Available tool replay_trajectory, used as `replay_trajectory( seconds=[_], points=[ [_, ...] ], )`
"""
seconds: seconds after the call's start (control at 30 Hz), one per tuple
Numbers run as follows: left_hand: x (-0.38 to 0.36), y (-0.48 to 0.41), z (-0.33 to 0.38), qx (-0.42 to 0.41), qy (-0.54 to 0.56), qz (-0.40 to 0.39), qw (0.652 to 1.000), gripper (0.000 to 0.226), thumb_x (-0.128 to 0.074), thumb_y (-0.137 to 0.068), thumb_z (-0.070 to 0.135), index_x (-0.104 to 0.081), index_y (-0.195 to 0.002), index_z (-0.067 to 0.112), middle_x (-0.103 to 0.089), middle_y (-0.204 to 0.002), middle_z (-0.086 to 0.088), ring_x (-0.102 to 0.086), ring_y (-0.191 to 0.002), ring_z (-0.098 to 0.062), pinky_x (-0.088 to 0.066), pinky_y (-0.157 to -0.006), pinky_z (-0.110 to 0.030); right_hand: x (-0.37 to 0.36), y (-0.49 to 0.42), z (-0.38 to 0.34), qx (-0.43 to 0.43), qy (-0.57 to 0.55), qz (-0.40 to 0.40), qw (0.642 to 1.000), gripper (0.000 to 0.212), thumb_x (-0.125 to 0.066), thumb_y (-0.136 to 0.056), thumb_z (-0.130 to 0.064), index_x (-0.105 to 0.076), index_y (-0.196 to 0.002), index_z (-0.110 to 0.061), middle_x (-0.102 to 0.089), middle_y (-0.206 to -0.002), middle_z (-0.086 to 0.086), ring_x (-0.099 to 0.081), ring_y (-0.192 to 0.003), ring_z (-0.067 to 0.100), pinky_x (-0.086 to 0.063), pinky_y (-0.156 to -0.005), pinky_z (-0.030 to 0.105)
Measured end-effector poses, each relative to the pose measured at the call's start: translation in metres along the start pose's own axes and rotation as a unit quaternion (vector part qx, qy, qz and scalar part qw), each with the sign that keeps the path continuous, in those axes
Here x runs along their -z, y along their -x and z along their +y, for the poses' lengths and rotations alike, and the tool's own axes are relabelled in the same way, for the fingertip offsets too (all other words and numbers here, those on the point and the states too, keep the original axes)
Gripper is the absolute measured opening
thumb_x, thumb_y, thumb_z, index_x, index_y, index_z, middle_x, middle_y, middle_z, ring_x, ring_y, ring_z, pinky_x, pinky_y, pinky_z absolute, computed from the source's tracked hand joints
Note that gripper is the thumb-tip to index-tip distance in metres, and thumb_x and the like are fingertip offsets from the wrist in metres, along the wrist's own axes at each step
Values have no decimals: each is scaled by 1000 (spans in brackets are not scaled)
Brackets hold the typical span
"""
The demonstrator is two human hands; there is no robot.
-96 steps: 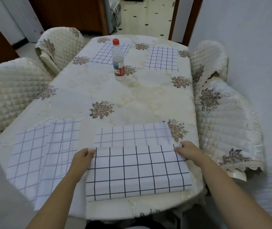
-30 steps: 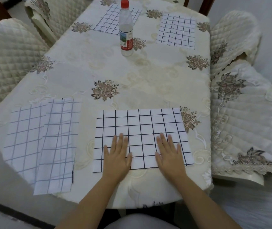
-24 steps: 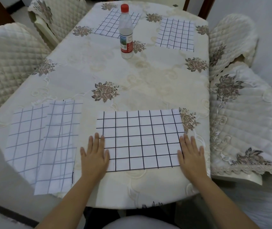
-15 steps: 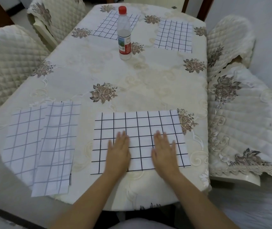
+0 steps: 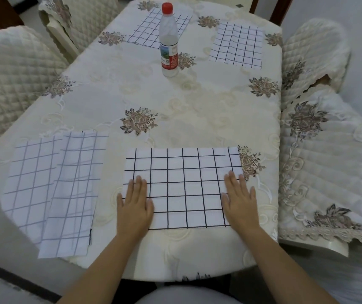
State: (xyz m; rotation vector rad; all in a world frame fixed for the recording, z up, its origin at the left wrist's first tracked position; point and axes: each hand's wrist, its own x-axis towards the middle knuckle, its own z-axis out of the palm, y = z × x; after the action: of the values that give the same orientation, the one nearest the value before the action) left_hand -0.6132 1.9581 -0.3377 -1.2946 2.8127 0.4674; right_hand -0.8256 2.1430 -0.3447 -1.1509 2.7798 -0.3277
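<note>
Both hands have slid apart since half a second ago: then they lay side by side near the middle of the mat (image 5: 184,185), now my left hand (image 5: 134,205) sits on its left edge and my right hand (image 5: 239,200) on its right edge. Both are flat, fingers straight and together, palms pressing down, gripping nothing. The mat is at the near edge of the table (image 5: 197,106), straight in front of me, fully unfolded where a few seconds back it was still doubled over. I read this as the end of an outward smoothing stroke. The grid lines run straight and I see no crease left, so the laying of this mat looks about done. My palms cover the near left corner and much of the right edge, so I cannot say those parts lie flat. The left mats (image 5: 50,189) overlap and hang past the table rim, possibly two sheets, possibly one folded; the view is too soft there to tell. The bottle (image 5: 169,40) stands well away and hides part of one of the far mats (image 5: 237,44). The chair (image 5: 329,172) on my right is cut off by the frame.
</note>
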Motion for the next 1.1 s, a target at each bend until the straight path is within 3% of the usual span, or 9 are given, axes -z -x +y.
replay_trajectory(
  seconds=[0.23, 0.33, 0.4, 0.5, 0.6, 0.77, 0.87, 1.0, 1.1],
  points=[
    [10, -12, -4, 28, -10, 1, 1000, 63, -20, -88, 32, -39, -138, -1, -32, -149, -18, -26, -139, -32, -19, -108, -57, 8, -10, 0, -12, -8, 10, 1000, 54, -32, -87, -30, -46, -133, -4, -46, -141, 14, -40, -131, 35, -31, -95, 67],
    [10, -25, 26, -47, -42, -13, 998, 52, -31, -85, 23, -53, -124, -3, -50, -136, -22, -48, -126, -36, -41, -94, -61, 4, -20, -32, 47, -15, 16, 999, 52, -33, -88, -29, -39, -134, -6, -48, -139, 14, -30, -132, 28, -33, -95, 64],
    [8, -31, 54, -105, -31, -36, 993, 53, -29, -86, 23, -50, -128, 0, -44, -141, -18, -45, -129, -32, -46, -93, -57, -2, -27, -62, 101, -15, -18, 995, 52, -34, -85, -29, -39, -133, -8, -50, -138, 11, -32, -131, 26, -40, -92, 59],
    [2, -35, 79, -125, -11, -62, 990, 57, -22, -90, 27, -34, -141, 4, -23, -151, -10, -25, -140, -25, -31, -108, -51, -10, -33, -87, 152, -14, -58, 987, 51, -33, -87, -29, -36, -135, -12, -48, -141, 4, -42, -131, 23, -40, -101, 47],
    [-6, -46, 72, -95, -41, -61, 993, 55, -31, -88, 31, -46, -135, 7, -43, -144, -8, -42, -132, -22, -38, -99, -50, -13, -48, -75, 160, 4, -59, 985, 53, -32, -89, -35, -32, -139, -17, -38, -146, -3, -25, -137, 18, -29, -109, 46],
    [2, -71, 37, -15, -9, -29, 999, 69, -4, -86, 43, -9, -148, 15, 1, -155, 4, 2, -144, -15, -2, -114, -45, -4, -82, -31, 109, 8, -69, 992, 64, -12, -89, -47, -4, -147, -21, 1, -154, -7, 5, -144, 16, -9, -114, 49],
    [13, -85, 15, 21, -13, -12, 1000, 75, 3, -81, 46, -7, -149, 17, 2, -157, 2, 1, -146, -15, -4, -116, -47, 5, -102, -9, 47, 17, -60, 997, 68, 1, -84, -52, 3, -146, -23, 12, -152, -9, 12, -141, 14, -2, -115, 49],
    [22, -99, 16, 27, -35, -40, 998, 75, -7, -84, 42, -24, -145, 2, -16, -154, -19, -14, -143, -36, -17, -110, -58, 12, -112, -8, 0, 26, -72, 997, 76, 5, -81, -49, -8, -149, -17, 3, -157, -5, 2, -146, 22, -2, -114, 52],
    [17, -107, 53, -73, -46, -37, 996, 61, -22, -86, 26, -42, -134, -6, -38, -142, -28, -35, -132, -45, -32, -99, -64, 15, -113, -39, 54, 28, -35, 998, 61, -20, -87, -32, -40, -138, -7, -36, -148, 7, -35, -136, 33, -21, -104, 62]
  ],
)
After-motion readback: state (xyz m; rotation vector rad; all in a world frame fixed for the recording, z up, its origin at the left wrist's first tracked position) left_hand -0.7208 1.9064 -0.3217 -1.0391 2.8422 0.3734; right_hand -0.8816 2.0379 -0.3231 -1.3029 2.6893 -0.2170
